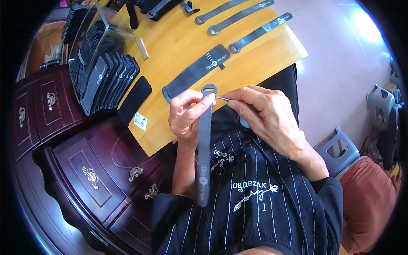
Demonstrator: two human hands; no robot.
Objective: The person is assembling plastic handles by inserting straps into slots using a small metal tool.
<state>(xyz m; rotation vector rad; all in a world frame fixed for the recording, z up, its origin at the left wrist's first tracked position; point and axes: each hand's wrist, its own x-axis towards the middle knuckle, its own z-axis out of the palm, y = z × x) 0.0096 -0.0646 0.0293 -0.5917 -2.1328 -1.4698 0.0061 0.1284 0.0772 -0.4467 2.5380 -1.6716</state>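
Note:
My left hand (187, 112) pinches a dark grey strap (205, 144) between thumb and fingers, just below its slotted end. The rest of the strap hangs down in front of my striped black top. In my right hand (272, 114), the fingertips close on a thin metal-tipped tool (222, 98); its kind is hidden by the fingers. The tool's tip meets the strap's edge near the slot, beside my left thumb. A wide grey strap (191, 74) with white printing lies on the wooden table (263, 63), just beyond my hands.
Three narrow straps, one a grey strap (261, 33), lie at the table's far right. A clear holder (104, 19) and stacked black straps (108, 80) stand at the left. Dark wooden drawers (91, 174) flank the table. Grey plastic stools (340, 148) stand right.

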